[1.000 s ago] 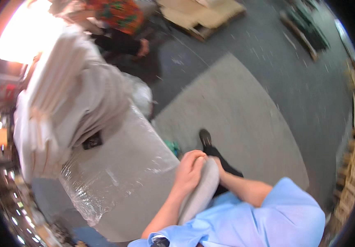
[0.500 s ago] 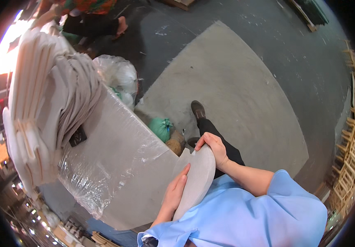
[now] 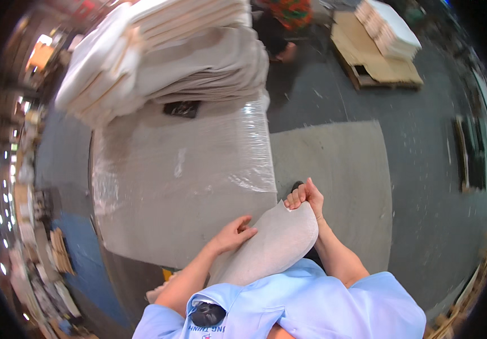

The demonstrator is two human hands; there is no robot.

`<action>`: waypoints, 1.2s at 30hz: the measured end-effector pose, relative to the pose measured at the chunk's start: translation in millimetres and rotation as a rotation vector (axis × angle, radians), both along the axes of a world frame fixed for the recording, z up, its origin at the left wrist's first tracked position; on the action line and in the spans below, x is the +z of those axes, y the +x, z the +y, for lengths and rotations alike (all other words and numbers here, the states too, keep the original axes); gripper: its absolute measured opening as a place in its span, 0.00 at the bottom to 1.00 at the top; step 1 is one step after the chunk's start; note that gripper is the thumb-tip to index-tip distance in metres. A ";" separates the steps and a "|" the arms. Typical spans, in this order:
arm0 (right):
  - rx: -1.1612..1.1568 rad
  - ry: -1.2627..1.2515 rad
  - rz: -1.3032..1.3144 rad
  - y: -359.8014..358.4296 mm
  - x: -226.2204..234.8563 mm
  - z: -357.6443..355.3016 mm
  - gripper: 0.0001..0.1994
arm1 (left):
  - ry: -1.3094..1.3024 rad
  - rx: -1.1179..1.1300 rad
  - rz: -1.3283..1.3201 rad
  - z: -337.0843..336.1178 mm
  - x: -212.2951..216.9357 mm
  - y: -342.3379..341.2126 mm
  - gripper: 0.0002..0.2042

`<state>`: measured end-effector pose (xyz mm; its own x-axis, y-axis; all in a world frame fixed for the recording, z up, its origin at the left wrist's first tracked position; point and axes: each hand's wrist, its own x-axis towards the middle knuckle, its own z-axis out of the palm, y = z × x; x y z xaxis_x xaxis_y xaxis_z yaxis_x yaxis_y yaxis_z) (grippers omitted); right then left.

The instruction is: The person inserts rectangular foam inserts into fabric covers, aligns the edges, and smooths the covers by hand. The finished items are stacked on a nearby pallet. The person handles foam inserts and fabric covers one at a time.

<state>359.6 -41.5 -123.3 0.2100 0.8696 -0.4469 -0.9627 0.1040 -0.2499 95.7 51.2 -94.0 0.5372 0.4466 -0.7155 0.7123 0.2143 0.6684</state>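
Observation:
A light grey piece of cloth-like material [image 3: 272, 240] with a rounded right edge lies across my front, its lower part against my blue shirt. My right hand [image 3: 307, 199] is closed on its upper corner, thumb pointing up. By its left edge is my left hand [image 3: 234, 234], fingers apart and fingertips at the material's surface. Just beyond both hands spreads a wide grey-topped surface [image 3: 181, 169], partly wrapped in clear plastic film. On its far part sits a stack of folded grey cloth [image 3: 209, 68], with a small black flat object [image 3: 182, 108] at its near edge.
White folded padding [image 3: 102, 73] is heaped at the far left of the surface. A grey mat [image 3: 356, 169] covers the floor to the right. Farther off stands a pallet [image 3: 362, 56] with cardboard and a white stack. Another person's dark-clothed leg [image 3: 269, 34] shows beyond the cloth.
My view has turned left, so the wrapped surface now lies straight ahead. My left hand has loosened from lying flat along the piece, with fingers now apart; my right hand still grips its corner.

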 end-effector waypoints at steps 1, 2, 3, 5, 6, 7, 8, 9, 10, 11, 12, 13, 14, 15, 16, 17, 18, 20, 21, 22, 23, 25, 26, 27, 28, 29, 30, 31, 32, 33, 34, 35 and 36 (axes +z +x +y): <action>0.029 0.040 -0.014 -0.9 4.5 5.6 0.31 | -0.110 0.045 0.005 4.0 -0.2 -7.9 0.26; 0.058 0.081 -0.026 -3.3 9.4 10.9 0.30 | -0.219 0.087 0.006 4.0 0.8 -15.9 0.24; 0.074 0.118 -0.041 -3.3 11.7 14.7 0.30 | -0.153 0.143 -0.019 1.6 2.1 -18.8 0.20; 0.148 0.010 -0.144 -4.5 14.9 18.1 0.26 | -0.029 0.245 -0.057 -6.2 6.6 -24.0 0.14; 0.190 -0.042 -0.190 -5.9 18.2 20.4 0.25 | 0.125 0.329 -0.081 -12.7 3.1 -30.8 0.12; 0.304 -0.058 -0.298 -3.8 25.4 23.8 0.21 | 0.282 0.409 -0.101 -18.6 -3.3 -36.8 0.11; 0.415 -0.071 -0.406 1.3 33.6 28.2 0.19 | 0.441 0.488 -0.115 -24.1 -9.2 -43.1 0.10; 0.510 -0.096 -0.520 8.8 40.9 31.1 0.18 | 0.513 0.516 -0.106 -25.1 -3.3 -40.7 0.09; 0.596 -0.069 -0.581 16.4 49.0 34.4 0.19 | 0.581 0.534 -0.098 -21.7 16.2 -33.9 0.08; 0.694 -0.031 -0.634 20.8 60.0 41.9 0.21 | 0.656 0.561 -0.077 -22.0 30.7 -32.7 0.07; 0.796 0.013 -0.688 21.9 72.4 51.4 0.24 | 0.738 0.575 -0.088 -25.1 31.6 -35.7 0.06; 0.931 0.030 -0.838 19.5 84.9 62.7 0.27 | 0.823 0.586 -0.095 -26.0 30.3 -38.9 0.06; 1.062 0.048 -0.990 15.4 96.9 74.3 0.29 | 0.909 0.596 -0.101 -27.0 28.9 -41.8 0.06; 1.184 0.062 -1.147 12.6 105.9 84.2 0.32 | 0.945 0.602 -0.093 -27.4 28.1 -42.0 0.06; 1.239 0.076 -1.268 6.3 109.2 93.4 0.35 | 0.977 0.602 -0.087 -28.5 27.7 -40.4 0.06; 1.399 0.048 -1.427 3.7 114.4 103.6 0.34 | 1.010 0.602 -0.082 -29.0 27.5 -39.6 0.05; 1.578 0.038 -1.575 -14.5 129.8 120.5 0.33 | 0.985 0.599 -0.056 -31.1 24.5 -44.5 0.07; 1.751 0.030 -1.942 -39.5 125.6 130.8 0.27 | 0.930 0.570 -0.044 -30.6 21.3 -48.0 0.10; 1.721 0.019 -1.958 -43.7 112.3 131.2 0.26 | 0.792 0.515 -0.016 -30.1 23.4 -48.5 0.11; 1.693 0.008 -1.969 -47.4 100.4 129.8 0.25 | 0.652 0.454 0.015 -30.6 27.0 -52.2 0.13; 1.665 -0.005 -1.979 -48.4 89.6 128.5 0.24 | 0.513 0.391 0.045 -30.5 30.6 -56.7 0.15; 1.604 -0.007 -1.931 -69.2 81.5 134.0 0.22 | 0.412 0.288 0.070 -35.7 7.5 -103.2 0.17; 1.589 -0.024 -1.915 -77.3 78.4 136.9 0.21 | 0.354 0.232 0.077 -40.1 -3.1 -120.1 0.19; 1.573 -0.065 -1.898 -78.7 72.6 137.9 0.21 | 0.253 0.253 0.138 -41.8 -2.2 -123.8 0.19; 1.581 -0.107 -1.900 -78.5 66.8 137.0 0.21 | 0.150 0.267 0.197 -40.5 4.9 -126.6 0.19; 1.590 -0.148 -1.902 -78.5 61.0 136.8 0.21 | 0.048 0.281 0.256 -38.4 11.5 -126.5 0.20; 1.605 -0.159 -1.905 -85.2 57.1 140.5 0.21 | 0.119 0.317 0.267 -41.3 10.1 -129.7 0.20; 1.573 -0.152 -2.022 -86.2 44.2 143.1 0.21 | 0.191 0.336 0.266 -43.0 3.7 -127.8 0.21; 1.534 -0.173 -2.136 -80.0 23.3 142.6 0.22 | 0.260 0.337 0.253 -43.9 -2.7 -120.8 0.22; 1.505 -0.180 -2.246 -76.8 8.1 141.7 0.23 | 0.333 0.350 0.277 -43.9 -5.6 -113.5 0.22; 1.510 -0.195 -2.211 -87.8 9.0 142.7 0.23 | 0.391 0.385 0.329 -47.9 -8.4 -110.7 0.22; 1.513 -0.217 -2.176 -96.3 11.1 146.7 0.23 | 0.450 0.413 0.379 -51.7 -10.2 -109.5 0.23; 1.505 -0.247 -2.151 -103.4 19.2 150.4 0.23 | 0.472 0.444 0.390 -54.3 -10.6 -109.1 0.22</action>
